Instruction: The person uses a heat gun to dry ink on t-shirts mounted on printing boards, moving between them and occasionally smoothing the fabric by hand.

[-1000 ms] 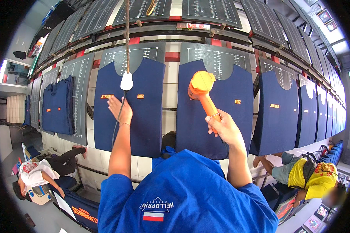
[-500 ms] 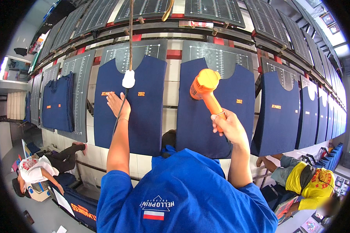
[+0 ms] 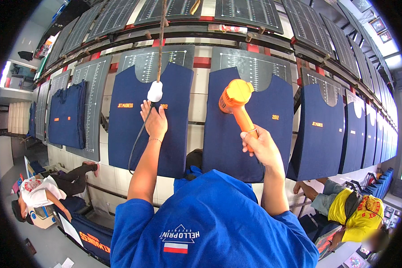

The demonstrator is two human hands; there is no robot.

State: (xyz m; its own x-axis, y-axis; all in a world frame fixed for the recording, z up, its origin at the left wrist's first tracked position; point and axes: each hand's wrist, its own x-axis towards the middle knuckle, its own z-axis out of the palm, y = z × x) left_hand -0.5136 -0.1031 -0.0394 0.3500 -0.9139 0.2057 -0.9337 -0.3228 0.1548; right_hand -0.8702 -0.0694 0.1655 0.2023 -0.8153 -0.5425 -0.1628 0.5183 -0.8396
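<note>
The left hand [image 3: 154, 123], left of centre in the frame, is spread, its fingers fanned toward the top and the thumb standing apart; it grips nothing. It lies over the chest of a navy shirt [image 3: 134, 143], just beside a small orange print [image 3: 164, 106]; whether the palm touches the cloth cannot be told. A white plug [image 3: 155, 91] hangs right above the fingertips on a brown cord [image 3: 161, 44] that comes down from the top edge, and a thin black cable [image 3: 138, 139] curves from it down past the left side of the hand.

The right hand [image 3: 263, 145], right of centre, is closed around the handle of an orange heat gun [image 3: 240, 96]. The gun is tilted, its round head toward the upper left of the handle, over the neckline and chest of a second navy shirt [image 3: 223, 152]. This shirt carries an orange print on its right side.

Both shirts are drawn over dark boards [image 3: 181, 58] marked with white scales, which show at the necklines. More navy shirts stand in a row toward the right edge. At lower left is a person in a white top [image 3: 35, 191], and at lower right another in a yellow top [image 3: 364, 223].
</note>
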